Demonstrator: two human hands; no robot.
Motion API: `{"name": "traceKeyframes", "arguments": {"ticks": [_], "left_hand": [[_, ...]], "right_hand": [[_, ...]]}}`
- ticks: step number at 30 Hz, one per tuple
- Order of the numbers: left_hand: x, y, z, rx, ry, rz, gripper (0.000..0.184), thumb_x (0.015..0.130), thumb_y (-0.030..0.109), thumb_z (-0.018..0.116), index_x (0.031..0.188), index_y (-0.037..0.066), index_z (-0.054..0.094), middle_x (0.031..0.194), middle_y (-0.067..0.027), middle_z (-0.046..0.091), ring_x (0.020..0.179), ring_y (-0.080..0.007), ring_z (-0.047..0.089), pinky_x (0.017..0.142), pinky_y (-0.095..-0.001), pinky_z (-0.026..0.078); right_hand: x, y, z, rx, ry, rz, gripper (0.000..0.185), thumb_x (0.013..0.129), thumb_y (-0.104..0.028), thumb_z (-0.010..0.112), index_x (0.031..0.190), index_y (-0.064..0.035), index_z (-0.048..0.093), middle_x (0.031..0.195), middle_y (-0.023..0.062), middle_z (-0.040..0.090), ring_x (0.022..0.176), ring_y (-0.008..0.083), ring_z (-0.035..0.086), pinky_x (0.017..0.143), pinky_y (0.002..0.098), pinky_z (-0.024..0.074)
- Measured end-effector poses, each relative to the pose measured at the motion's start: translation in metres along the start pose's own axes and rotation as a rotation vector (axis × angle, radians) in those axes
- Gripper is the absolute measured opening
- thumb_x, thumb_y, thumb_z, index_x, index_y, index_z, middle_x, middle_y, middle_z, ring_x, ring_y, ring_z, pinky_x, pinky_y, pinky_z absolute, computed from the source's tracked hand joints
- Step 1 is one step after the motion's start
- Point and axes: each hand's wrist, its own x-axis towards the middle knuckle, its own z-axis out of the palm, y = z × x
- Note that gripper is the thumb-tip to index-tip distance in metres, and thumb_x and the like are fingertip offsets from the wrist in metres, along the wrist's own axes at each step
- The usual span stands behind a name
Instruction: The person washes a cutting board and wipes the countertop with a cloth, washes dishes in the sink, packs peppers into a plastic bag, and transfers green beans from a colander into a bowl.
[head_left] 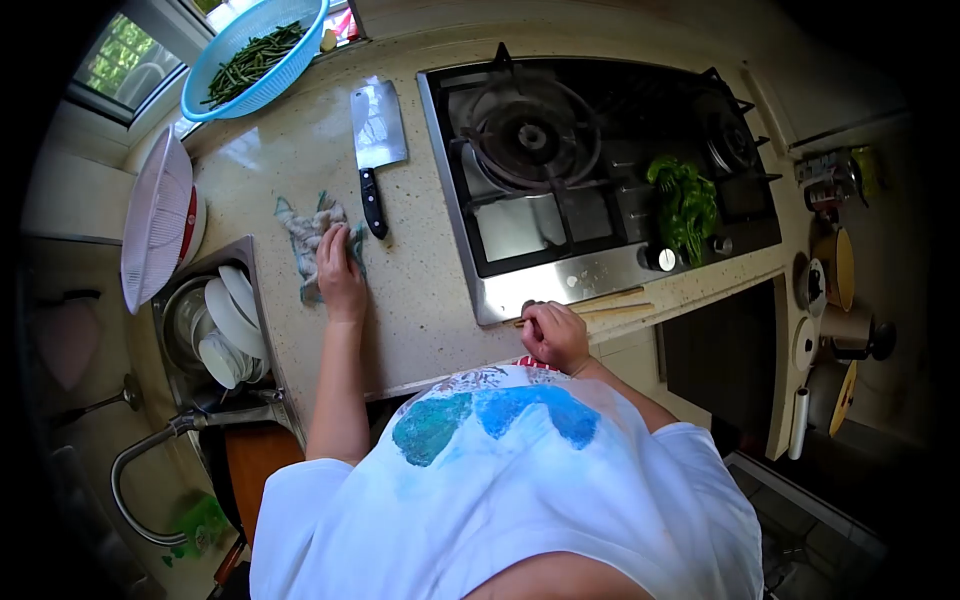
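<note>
My left hand (341, 272) rests on a crumpled grey and teal cloth (303, 243) on the speckled counter (420, 335), its fingers bent over the cloth's right part. To the right of the cloth lies a cleaver (378, 130) with a black handle, flat on the counter. My right hand (556, 335) is closed at the stove's front edge, around the ends of thin wooden chopsticks (612, 304) that point right. Green peppers (684, 208) lie in a heap on the front of the gas stove (520, 294), near its knobs.
A blue basket (205, 75) of green beans stands at the back left, a pinkish-white colander (160, 215) in front of it. The sink (250, 262) at left holds bowls and plates (232, 318) beside a curved faucet (125, 470). Pans (842, 265) hang at right.
</note>
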Motion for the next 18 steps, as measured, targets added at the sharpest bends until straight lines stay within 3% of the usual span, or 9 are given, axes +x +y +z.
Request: {"name": "traceKeyframes", "arguments": {"ticks": [10,13,16,18], "left_hand": [[-0.097,0.071,-0.019,0.02,0.008,-0.042,0.043,0.064,-0.011,0.046,0.104,0.002,0.051,0.106,-0.0154,0.052,0.103,-0.0332,0.046,0.091,-0.04,0.035],[-0.108,0.106,-0.007,-0.05,-0.011,-0.033,0.042,0.062,-0.01,0.047,0.101,0.004,0.052,0.104,-0.0146,0.052,0.101,-0.0326,0.047,0.089,-0.0389,0.036],[-0.104,0.125,0.009,-0.177,0.04,-0.11,0.037,0.063,-0.008,0.048,0.097,0.004,0.054,0.099,-0.0132,0.055,0.097,-0.0311,0.05,0.088,-0.0378,0.038],[-0.105,0.129,0.019,-0.167,0.053,-0.117,0.036,0.063,-0.008,0.048,0.097,0.004,0.054,0.098,-0.0131,0.056,0.096,-0.0304,0.051,0.088,-0.0372,0.039]], "right_hand": [[-0.015,0.01,-0.027,0.23,-0.022,-0.069,0.011,0.07,-0.006,0.057,0.081,-0.0056,0.055,0.072,0.0079,0.057,0.067,0.0249,0.056,0.06,0.0336,0.0457],[-0.027,0.024,-0.05,0.175,0.065,0.002,0.011,0.071,-0.007,0.057,0.082,-0.005,0.055,0.074,0.0082,0.057,0.068,0.0261,0.056,0.062,0.0344,0.0463],[-0.026,0.039,-0.076,-0.035,0.142,-0.019,0.02,0.069,-0.007,0.061,0.089,-0.0063,0.055,0.087,0.0075,0.057,0.083,0.0243,0.054,0.069,0.0345,0.0455],[-0.026,0.051,-0.086,-0.034,0.053,-0.013,0.025,0.069,-0.009,0.062,0.092,-0.0059,0.055,0.091,0.0088,0.055,0.086,0.0252,0.053,0.07,0.0346,0.0449]]}}
